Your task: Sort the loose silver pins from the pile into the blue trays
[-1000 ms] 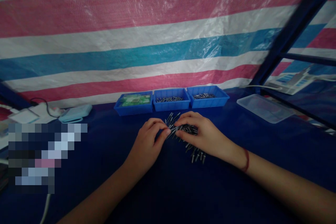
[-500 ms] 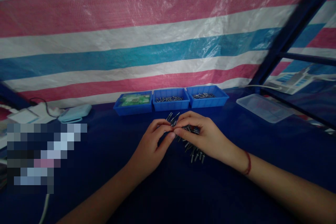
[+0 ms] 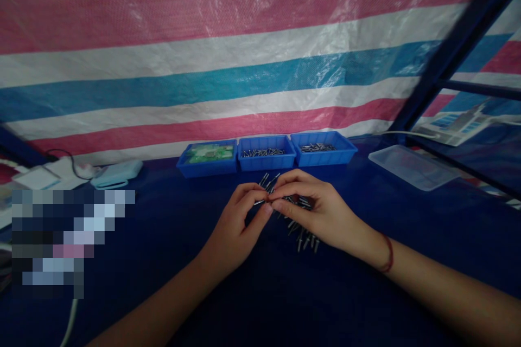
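Observation:
My left hand is closed in a pinch, thumb against fingers. A thin shiny blind rivet shows between them. The fingertips of my right hand, also pinched, meet those of my left at the same spot. Whatever lies between the right fingertips is hidden. Under and around my right hand is a loose pile of blind rivets, metal pins with thicker heads, resting on the dark blue table. The palm covers part of the pile.
Behind my hands stand three blue bins: the left bin with green-and-clear packets, the middle bin and right bin with metal rivets. A clear plastic lid lies right; a light-blue case and a cable lie left.
The view has shifted very slightly. Both hands keep the same pinched pose, with a little more of the shiny rivet showing at the left fingers.

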### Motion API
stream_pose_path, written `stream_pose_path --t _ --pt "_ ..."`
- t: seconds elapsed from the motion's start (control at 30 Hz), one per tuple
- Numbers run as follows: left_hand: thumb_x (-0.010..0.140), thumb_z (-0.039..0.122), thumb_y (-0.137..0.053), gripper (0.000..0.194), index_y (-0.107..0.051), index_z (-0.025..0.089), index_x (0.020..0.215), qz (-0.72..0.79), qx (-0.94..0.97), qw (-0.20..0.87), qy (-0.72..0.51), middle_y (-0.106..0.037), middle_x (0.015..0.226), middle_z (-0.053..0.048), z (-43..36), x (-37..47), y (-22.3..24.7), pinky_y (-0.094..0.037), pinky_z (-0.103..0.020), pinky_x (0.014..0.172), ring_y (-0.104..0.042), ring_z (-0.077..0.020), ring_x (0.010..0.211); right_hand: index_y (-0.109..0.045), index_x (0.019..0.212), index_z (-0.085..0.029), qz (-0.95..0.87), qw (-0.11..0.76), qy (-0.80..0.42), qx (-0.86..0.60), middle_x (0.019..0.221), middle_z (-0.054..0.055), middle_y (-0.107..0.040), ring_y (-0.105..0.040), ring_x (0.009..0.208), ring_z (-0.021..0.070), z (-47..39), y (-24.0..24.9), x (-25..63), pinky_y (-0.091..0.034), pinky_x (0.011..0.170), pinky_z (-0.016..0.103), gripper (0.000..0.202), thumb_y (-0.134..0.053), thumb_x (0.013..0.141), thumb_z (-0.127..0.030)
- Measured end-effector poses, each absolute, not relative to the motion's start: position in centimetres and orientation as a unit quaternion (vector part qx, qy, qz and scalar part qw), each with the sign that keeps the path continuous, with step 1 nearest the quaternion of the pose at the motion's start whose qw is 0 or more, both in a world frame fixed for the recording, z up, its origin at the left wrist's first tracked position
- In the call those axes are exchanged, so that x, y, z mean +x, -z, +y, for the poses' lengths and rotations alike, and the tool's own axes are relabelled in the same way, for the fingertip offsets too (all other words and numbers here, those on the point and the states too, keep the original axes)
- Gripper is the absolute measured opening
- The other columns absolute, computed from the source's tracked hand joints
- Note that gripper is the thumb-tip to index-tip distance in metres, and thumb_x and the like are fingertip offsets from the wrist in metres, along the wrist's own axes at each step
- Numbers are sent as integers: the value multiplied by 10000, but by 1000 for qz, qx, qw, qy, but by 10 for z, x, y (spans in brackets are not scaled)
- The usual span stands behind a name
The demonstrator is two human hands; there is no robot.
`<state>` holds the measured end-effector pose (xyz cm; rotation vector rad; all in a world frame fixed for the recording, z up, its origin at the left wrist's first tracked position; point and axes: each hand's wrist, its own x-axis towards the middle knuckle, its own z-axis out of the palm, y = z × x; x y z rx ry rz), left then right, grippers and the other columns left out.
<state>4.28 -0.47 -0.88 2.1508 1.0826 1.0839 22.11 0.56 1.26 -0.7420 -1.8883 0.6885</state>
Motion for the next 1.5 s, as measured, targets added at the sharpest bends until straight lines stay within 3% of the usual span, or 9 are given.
stream_pose_path --t 0.23,0.43,0.63,0.93,1.07,1.17,1.3,1.5 --pt "891 187 -494 118 -572 207 977 401 789 222 -410 -494 1075 -50 -6 43 7 -443 -342 874 -512 -165 1020 -695 888 -219 -774 481 -278 -304 924 34 -602 -598 877 144 5 -13 221 -502 764 312 119 -628 799 -177" --pt "846 174 -546 92 -571 212 926 421 770 134 -460 -467 1078 -52 -9 43 4 -473 -323 819 -504 -178 1030 -683 893 -209 -771 477 -274 -322 923 36 -594 -589 862 135 5 -12 220 -486 731 294 118 -618 805 -164" --pt "826 167 -578 63 -569 207 874 423 763 67 -484 -450 1056 -46 -11 43 2 -427 -351 918 -479 -181 1073 -670 886 -213 -767 467 -281 -337 916 32 -587 -585 834 131 5 -10 219 -477 704 291 97 -605 820 -185" --pt "826 221 -584 97 -541 217 913 429 769 79 -468 -431 1093 -55 -11 42 3 -443 -358 884 -463 -200 1083 -648 891 -207 -795 427 -289 -320 936 40 -602 -579 895 143 4 -11 218 -471 793 310 133 -518 884 -236" --pt "837 275 -569 286 -458 243 1099 453 765 136 -438 -389 1185 -79 -9 43 9 -478 -343 795 -451 -222 1108 -626 816 -201 -792 445 -196 -370 902 41 -616 -581 874 156 20 -19 233 -464 808 334 151 -499 885 -246" --pt "870 283 -515 270 -445 245 1129 470 765 159 -411 -426 1175 -79 -6 44 12 -456 -390 846 -472 -225 1088 -634 781 -201 -751 477 -45 -454 880 54 -616 -579 842 186 45 -23 261 -463 780 362 155 -514 861 -260" --pt "871 260 -501 215 -504 218 1082 482 789 149 -351 -494 1114 -81 -1 42 10 -398 -455 924 -483 -241 1073 -690 848 -164 -699 421 141 -561 886 118 -609 -559 859 258 78 -14 303 -439 772 426 220 -522 838 -306" --pt "822 321 -583 302 -540 197 1093 491 821 110 -270 -516 1110 -82 6 37 13 -394 -474 912 -483 -262 1052 -697 930 -169 -686 363 148 -613 963 147 -606 -528 941 309 88 -2 317 -419 767 467 274 -513 813 -335"
